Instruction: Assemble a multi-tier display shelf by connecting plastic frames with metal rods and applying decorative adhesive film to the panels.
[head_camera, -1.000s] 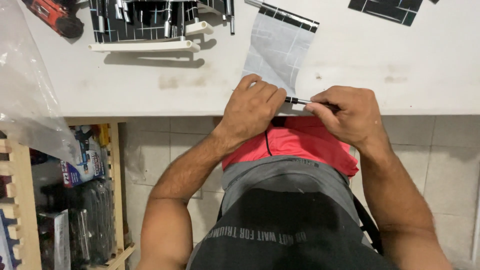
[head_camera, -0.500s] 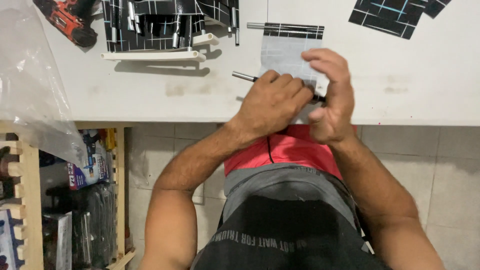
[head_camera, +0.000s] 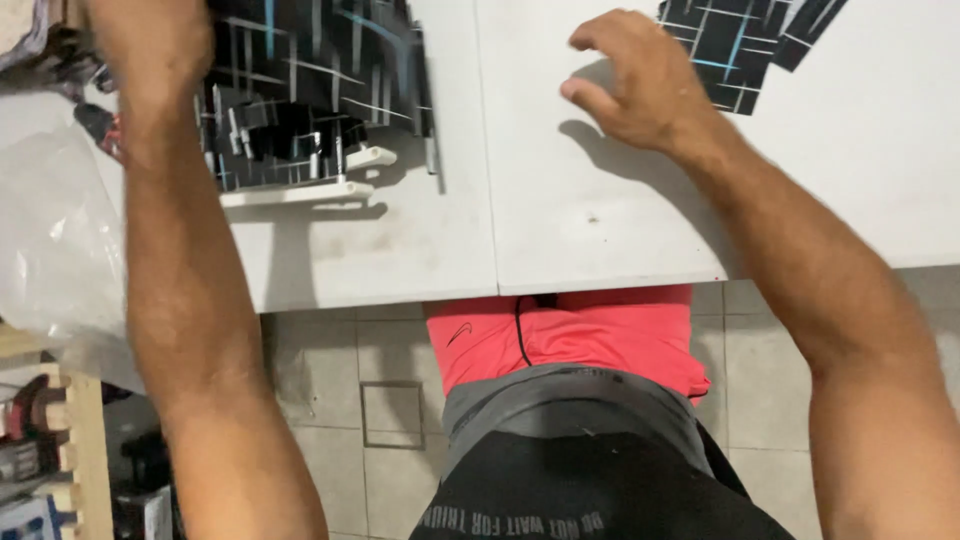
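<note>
White table (head_camera: 600, 215) across the upper frame, seam running down its middle. Below its near edge, pale floor tiles (head_camera: 390, 420). At the table's left edge, a crumpled clear plastic bag (head_camera: 50, 240) hanging over the side. On the table left of the seam, a dark patterned panel (head_camera: 320, 70) with light streaks, resting over a white slatted rack (head_camera: 300, 190). At the table's far right corner, a smaller dark patterned piece (head_camera: 740, 45) of joined squares. Under the table's left end, a wooden shelf (head_camera: 85, 450) with clutter. Left hand (head_camera: 150, 40) raised at the far left of the panel, just touching its edge; fingers cut off by the frame, state impossible to tell. Right hand (head_camera: 640, 80) hovering over bare table just beside the smaller dark piece, fingers loosely curled and slightly parted, pinching nothing.
</note>
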